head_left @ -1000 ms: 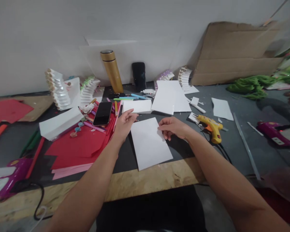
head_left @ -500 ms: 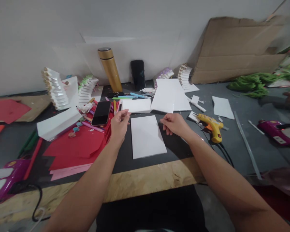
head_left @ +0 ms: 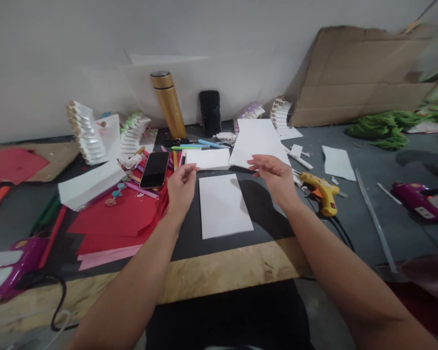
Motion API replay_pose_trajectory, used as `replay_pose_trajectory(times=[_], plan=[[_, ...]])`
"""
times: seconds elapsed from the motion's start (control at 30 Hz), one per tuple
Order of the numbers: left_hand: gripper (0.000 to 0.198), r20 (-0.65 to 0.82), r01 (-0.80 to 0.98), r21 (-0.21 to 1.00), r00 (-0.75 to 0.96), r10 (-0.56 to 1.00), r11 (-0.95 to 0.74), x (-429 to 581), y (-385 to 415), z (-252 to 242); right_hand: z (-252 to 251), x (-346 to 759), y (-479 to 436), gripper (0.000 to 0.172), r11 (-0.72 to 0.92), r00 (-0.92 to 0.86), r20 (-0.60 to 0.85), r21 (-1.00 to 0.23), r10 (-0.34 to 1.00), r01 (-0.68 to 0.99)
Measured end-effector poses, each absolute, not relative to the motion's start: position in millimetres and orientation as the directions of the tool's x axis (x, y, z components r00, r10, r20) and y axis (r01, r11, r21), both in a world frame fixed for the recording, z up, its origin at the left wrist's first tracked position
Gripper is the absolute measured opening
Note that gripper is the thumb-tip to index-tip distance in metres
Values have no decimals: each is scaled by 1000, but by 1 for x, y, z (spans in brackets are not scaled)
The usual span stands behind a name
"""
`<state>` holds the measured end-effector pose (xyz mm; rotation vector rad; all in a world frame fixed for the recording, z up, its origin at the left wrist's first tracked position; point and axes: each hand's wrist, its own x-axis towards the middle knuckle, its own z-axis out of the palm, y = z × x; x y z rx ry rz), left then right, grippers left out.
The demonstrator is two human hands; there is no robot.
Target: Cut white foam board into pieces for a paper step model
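A white rectangular sheet (head_left: 224, 206) lies flat on a black mat (head_left: 270, 218) in front of me. My left hand (head_left: 180, 187) hovers at the sheet's upper left corner, thumb pressed to curled fingers, with nothing visible in them. My right hand (head_left: 273, 175) is lifted above the mat, right of the sheet's upper right corner. Its fingers are loosely apart and it holds nothing. A smaller white sheet (head_left: 208, 159) lies just beyond the left hand's fingertips.
Red paper (head_left: 120, 218), a phone (head_left: 155, 169) and pens lie to the left. A yellow glue gun (head_left: 321, 192) sits right of my right hand. A gold flask (head_left: 168, 104), larger white sheets (head_left: 257, 138), cardboard (head_left: 361, 73), green material (head_left: 383, 129) and purple glue guns (head_left: 421, 199) surround the mat.
The white sheet was turned straight and let go. My right hand rose off it and moved up and right. My left hand's fingers closed together.
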<state>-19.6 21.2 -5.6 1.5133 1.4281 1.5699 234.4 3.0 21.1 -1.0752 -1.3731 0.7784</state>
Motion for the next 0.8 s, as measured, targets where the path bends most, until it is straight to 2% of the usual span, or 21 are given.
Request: replay_pose_trajectory(times=[0.07,0.13,0.27,0.37,0.43,0.5,0.63,0.7,0.8], plan=[[31,439,380,845,-90,894,-376,-19,19,-7,22,229,-1,34,456,-17,472,-840,881,293],[40,437,495,769,56,898,-405,-19,18,-10,24,217,-10,42,560,-232,512,-711,827,426],[47,370,624,639,264,891,-450,-22,19,-11,23,182,-35,57,737,-661,359,-484,659,472],[33,344,656,623,258,903,-425,-26,21,-7,15,163,-47,73,775,-765,234,-407,600,484],[24,333,668,624,244,911,-407,-28,22,-4,10,158,-49,77,778,-776,189,-355,602,518],[20,334,671,620,245,910,-408,-28,23,-1,5,157,-46,78,741,-732,165,-296,661,603],[19,325,702,589,249,912,-401,-26,21,1,3,171,-33,79,430,-393,203,-188,897,883],[20,316,715,572,260,912,-402,-26,20,0,6,183,-26,68,322,-267,289,-162,919,933],[25,344,744,515,276,898,-426,-25,18,0,11,203,-14,51,290,-182,431,-200,884,936]])
